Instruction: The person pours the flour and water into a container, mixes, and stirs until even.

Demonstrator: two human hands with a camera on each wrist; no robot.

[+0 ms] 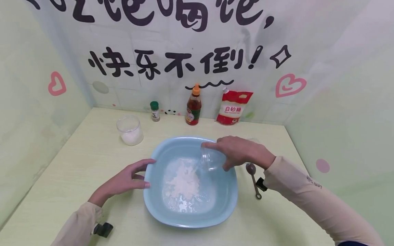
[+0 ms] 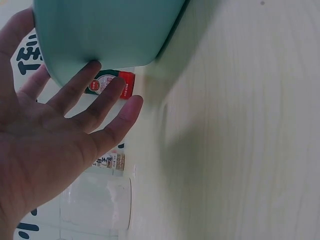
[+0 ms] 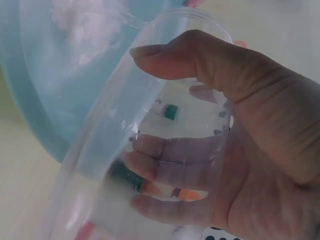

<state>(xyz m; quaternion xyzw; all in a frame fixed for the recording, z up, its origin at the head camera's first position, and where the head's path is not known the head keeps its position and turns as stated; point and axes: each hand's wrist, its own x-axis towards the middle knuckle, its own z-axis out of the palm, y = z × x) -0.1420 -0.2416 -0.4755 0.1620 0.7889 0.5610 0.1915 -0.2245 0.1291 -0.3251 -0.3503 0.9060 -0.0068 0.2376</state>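
Note:
A light blue basin (image 1: 191, 222) stands on the table with a patch of white powder (image 1: 183, 181) and some clear wet liquid on its floor. My right hand (image 1: 238, 150) grips a clear plastic cup (image 1: 212, 160), tilted over the basin's right side. Through the cup wall (image 3: 115, 120) in the right wrist view, several fingers show on its far side. At the basin's left side, my left hand (image 1: 127, 179) touches the rim and outer wall. Its fingers are spread and fairly straight in the left wrist view, the palm off the basin.
Behind the basin stand a clear jar (image 1: 130, 133) of white powder, a green-capped shaker (image 1: 155, 112), an orange-capped sauce bottle (image 1: 193, 109) and a red-and-white sugar pouch (image 1: 232, 108). A dark spoon (image 1: 253, 181) lies right of the basin. Walls enclose the table at the back and sides.

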